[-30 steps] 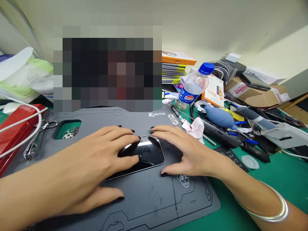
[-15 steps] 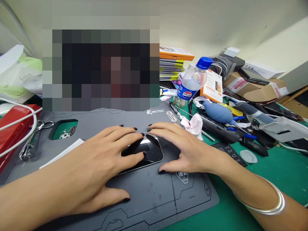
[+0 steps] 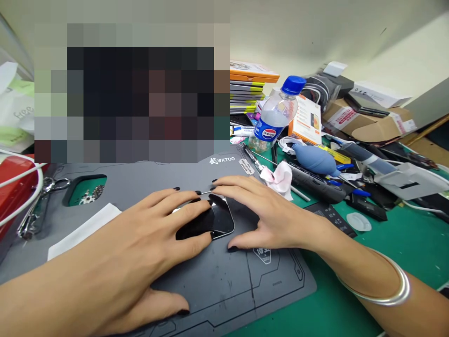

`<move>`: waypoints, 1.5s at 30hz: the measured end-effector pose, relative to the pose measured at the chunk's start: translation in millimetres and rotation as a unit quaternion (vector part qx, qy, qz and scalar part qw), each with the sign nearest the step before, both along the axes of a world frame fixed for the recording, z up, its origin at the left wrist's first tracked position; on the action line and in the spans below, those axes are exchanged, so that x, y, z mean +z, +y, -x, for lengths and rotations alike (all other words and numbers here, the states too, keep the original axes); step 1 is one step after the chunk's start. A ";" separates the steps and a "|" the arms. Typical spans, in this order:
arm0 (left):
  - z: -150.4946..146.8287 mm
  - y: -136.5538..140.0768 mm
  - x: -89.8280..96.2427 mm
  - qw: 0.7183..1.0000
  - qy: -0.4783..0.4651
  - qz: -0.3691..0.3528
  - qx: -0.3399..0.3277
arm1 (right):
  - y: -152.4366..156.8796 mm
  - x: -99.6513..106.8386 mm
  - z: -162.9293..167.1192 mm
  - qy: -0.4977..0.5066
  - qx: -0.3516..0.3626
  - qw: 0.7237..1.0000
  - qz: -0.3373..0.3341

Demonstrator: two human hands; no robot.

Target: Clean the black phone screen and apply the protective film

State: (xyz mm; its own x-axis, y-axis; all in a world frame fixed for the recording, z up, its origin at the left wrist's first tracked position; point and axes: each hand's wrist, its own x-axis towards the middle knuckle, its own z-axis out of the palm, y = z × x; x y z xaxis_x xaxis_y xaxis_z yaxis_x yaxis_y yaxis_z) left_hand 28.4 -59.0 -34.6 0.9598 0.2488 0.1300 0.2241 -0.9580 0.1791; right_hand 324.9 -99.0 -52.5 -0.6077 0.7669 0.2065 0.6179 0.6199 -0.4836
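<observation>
A smartphone (image 3: 220,220) with a glossy black face and thin silver edge lies flat on the grey work mat (image 3: 224,271). Over its left part spreads my left hand (image 3: 140,243), fingers stretched across the glass and thumb out on the mat. My right hand (image 3: 270,213) arches around the phone's right end. Its fingertips meet the far edge, while the thumb rests on the mat, apart from the near right corner. Both hands have their fingers apart. My left hand hides much of the phone, and a white sheet (image 3: 84,231) pokes out behind that hand.
Scissors (image 3: 59,183) and a red object (image 3: 14,173) lie left, near a mat recess with small metal parts (image 3: 93,194). To the right are a crumpled tissue (image 3: 278,180), a plastic bottle (image 3: 271,121), a blue air blower (image 3: 315,159) and a cardboard box (image 3: 372,121).
The view has shifted slightly, so most things sit a little further left. My left thumb and forefinger have moved slightly nearer the phone's close edge. My right hand keeps its pose.
</observation>
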 end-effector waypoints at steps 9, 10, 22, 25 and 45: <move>-0.5 2.6 -1.3 1.000 -0.008 -0.012 -0.001 | 0.0 0.3 0.7 0.005 0.002 1.000 0.004; -1.3 2.4 -0.9 1.000 -0.010 -0.016 0.000 | 0.0 0.2 0.8 0.005 0.004 1.000 0.001; -1.9 3.5 -1.9 0.999 -0.033 0.004 0.005 | -0.1 0.0 0.8 0.008 0.007 1.000 0.004; -9.0 -0.8 0.8 0.998 -0.036 0.049 -0.012 | 0.1 -0.6 0.7 0.013 0.005 1.000 0.003; -25.7 6.9 -1.2 0.997 -0.045 0.047 -0.039 | 1.5 -1.9 4.6 0.008 0.005 1.000 -0.009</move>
